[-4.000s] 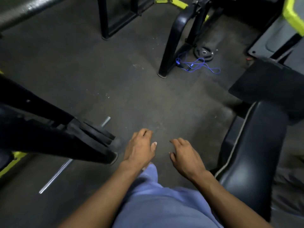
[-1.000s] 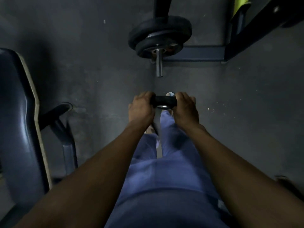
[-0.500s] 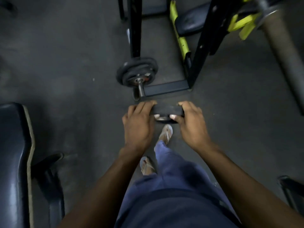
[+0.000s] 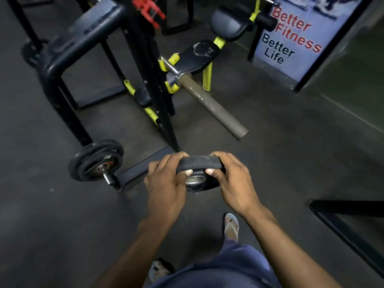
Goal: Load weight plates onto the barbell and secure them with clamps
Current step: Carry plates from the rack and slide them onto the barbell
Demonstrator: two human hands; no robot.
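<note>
A small black weight plate with a metal hub is held in front of me at waist height. My left hand grips its left edge and my right hand grips its right edge. Ahead and above the plate, the bare barbell sleeve sticks out toward me from the yellow hooks of a black rack. Its free end lies a short way beyond the plate. No clamp can be made out.
Several black plates sit on a low storage peg at the rack's foot, left of my hands. A padded bench stands behind the rack. A "Better Fitness Better Life" sign leans at the right. A dark frame crosses the lower right.
I picked up the plate with both hands. I have since raised it and my view has lifted, so the barbell sleeve and rack top now show ahead.
</note>
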